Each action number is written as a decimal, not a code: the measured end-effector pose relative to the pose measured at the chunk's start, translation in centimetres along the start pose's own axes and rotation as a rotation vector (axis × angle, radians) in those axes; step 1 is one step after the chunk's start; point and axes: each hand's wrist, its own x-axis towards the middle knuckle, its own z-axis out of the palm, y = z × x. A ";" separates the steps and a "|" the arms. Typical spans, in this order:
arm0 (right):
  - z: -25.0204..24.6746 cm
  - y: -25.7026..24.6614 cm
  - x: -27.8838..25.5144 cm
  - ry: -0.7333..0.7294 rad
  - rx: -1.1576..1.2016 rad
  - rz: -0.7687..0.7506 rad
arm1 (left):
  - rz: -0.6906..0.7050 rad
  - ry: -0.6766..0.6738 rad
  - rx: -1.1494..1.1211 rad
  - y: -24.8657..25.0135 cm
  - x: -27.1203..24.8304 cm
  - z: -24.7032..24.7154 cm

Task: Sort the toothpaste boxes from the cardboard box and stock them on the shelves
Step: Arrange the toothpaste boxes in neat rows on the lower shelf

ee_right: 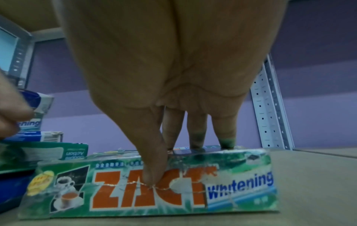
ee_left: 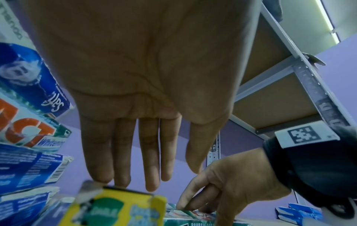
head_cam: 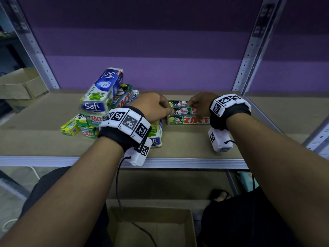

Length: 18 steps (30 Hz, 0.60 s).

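Observation:
A green Zact Whitening toothpaste pack [head_cam: 188,120] lies flat right of centre on the brown shelf board [head_cam: 195,147]. My right hand [head_cam: 193,107] grips that pack [ee_right: 150,183], thumb on its front face and fingers [ee_right: 195,142] over the top back edge. My left hand [head_cam: 166,106] is at the pack's left end. In the left wrist view its fingers [ee_left: 150,168] are straight and point down onto the yellow end flap [ee_left: 115,209]. A loose pile of Safi [head_cam: 101,90] and Zact boxes [head_cam: 90,125] sits to the left. The cardboard box [head_cam: 151,227] stands open on the floor below.
Grey perforated shelf uprights [head_cam: 249,50] rise at both back corners before a purple wall. The shelf's metal front edge [head_cam: 178,163] runs under my wrists. Another cardboard box [head_cam: 19,84] rests on the neighbouring shelf at the far left.

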 end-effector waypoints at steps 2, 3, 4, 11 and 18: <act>0.1 0.3 0.4 0.010 0.036 0.004 | -0.011 -0.010 -0.014 -0.1 0.2 -0.1; 0.2 0.4 0.6 0.012 0.048 0.006 | -0.015 -0.012 -0.021 -0.2 0.2 -0.1; 0.3 0.6 0.8 0.016 0.059 0.009 | -0.017 -0.011 -0.027 -0.2 0.3 -0.1; 0.7 1.1 0.8 0.033 0.119 0.020 | 0.016 0.022 -0.023 -0.5 0.6 -0.2; 0.8 1.0 -0.1 0.027 0.098 0.013 | 0.028 0.030 -0.009 -1.0 1.0 -0.2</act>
